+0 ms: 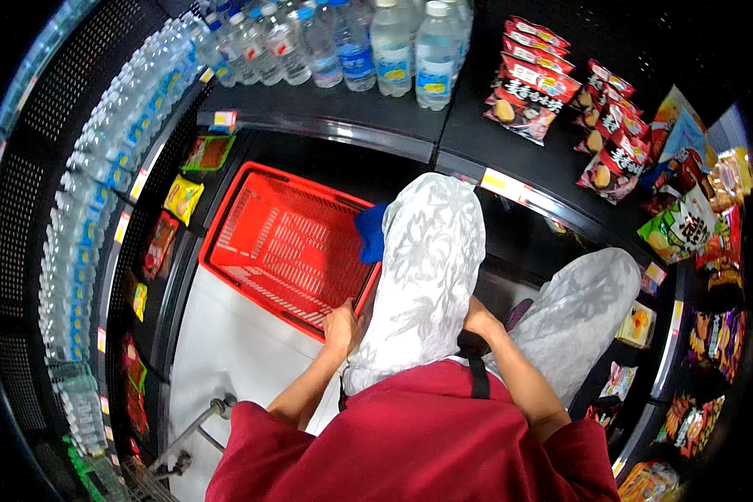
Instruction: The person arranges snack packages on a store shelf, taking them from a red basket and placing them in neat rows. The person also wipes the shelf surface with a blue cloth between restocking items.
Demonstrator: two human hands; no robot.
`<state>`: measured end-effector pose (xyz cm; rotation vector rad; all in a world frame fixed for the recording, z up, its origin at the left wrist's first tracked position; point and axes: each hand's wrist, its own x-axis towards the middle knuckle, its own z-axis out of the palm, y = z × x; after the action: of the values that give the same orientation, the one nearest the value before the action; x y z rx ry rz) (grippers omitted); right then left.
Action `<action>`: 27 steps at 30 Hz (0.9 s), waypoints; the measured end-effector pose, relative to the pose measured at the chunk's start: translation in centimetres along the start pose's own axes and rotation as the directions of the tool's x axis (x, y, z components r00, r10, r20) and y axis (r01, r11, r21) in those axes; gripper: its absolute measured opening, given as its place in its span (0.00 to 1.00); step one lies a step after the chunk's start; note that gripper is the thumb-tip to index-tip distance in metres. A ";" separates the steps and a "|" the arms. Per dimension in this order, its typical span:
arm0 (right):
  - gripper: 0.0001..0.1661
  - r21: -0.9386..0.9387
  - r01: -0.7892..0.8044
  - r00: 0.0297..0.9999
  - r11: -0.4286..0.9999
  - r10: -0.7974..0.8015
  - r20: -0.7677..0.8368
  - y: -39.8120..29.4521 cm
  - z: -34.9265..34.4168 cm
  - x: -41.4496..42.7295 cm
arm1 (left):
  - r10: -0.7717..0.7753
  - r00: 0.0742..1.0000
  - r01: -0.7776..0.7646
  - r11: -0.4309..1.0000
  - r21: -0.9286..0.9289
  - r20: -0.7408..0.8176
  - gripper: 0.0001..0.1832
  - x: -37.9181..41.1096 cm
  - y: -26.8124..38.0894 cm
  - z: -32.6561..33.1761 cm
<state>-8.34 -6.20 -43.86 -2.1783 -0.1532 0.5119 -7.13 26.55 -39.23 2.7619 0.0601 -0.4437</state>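
A red plastic shopping basket (288, 241) with slotted walls stands on the pale floor to the left of my bent knee. My left hand (342, 329) is at its near right corner and grips the rim, the fingertips partly hidden. Between the basket and my knee shows a blue piece (371, 233) that I cannot identify. On the other side of that knee is my right hand (479, 318), low between my legs. Its fingers are hidden behind the grey patterned trousers (433, 263), so what it touches does not show.
Black shelves (351, 125) curve around me. Water bottles (436, 56) line the upper left and front. Red snack bags (533, 94) stand front right, with more packets (678, 226) along the right. A metal cart frame (197, 427) is on the floor at lower left.
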 end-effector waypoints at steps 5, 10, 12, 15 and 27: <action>0.14 -0.215 -0.267 0.957 0.939 0.234 -0.169 -3.3 -5.8 -1.4 | 0.097 0.994 -0.097 0.995 0.000 -0.039 0.25 0.2 1.3 1.2; 0.13 -0.220 -0.204 0.939 0.954 0.127 -0.319 -9.0 -13.6 -2.8 | 0.090 0.996 -0.091 0.995 0.046 0.009 0.18 0.7 0.0 3.3; 0.12 -0.211 -0.120 0.903 0.970 0.018 -0.430 -10.2 -16.3 -3.1 | 0.081 0.993 -0.086 0.994 0.059 0.084 0.18 1.3 -0.3 2.9; 0.11 -0.100 -0.017 0.817 0.995 -0.044 -0.575 -12.2 -20.4 -3.2 | 0.045 0.948 -0.077 0.993 0.089 0.315 0.26 2.3 1.6 -2.9; 0.30 0.077 0.295 0.539 0.952 -0.099 -0.837 -12.7 -31.5 2.9 | 0.294 0.538 -0.804 0.461 -0.376 -0.790 0.14 14.0 29.2 -18.1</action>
<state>8.22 -20.73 -17.80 -1.9286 0.1716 -0.6516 14.27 5.09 -17.93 1.7939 -0.4848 0.6291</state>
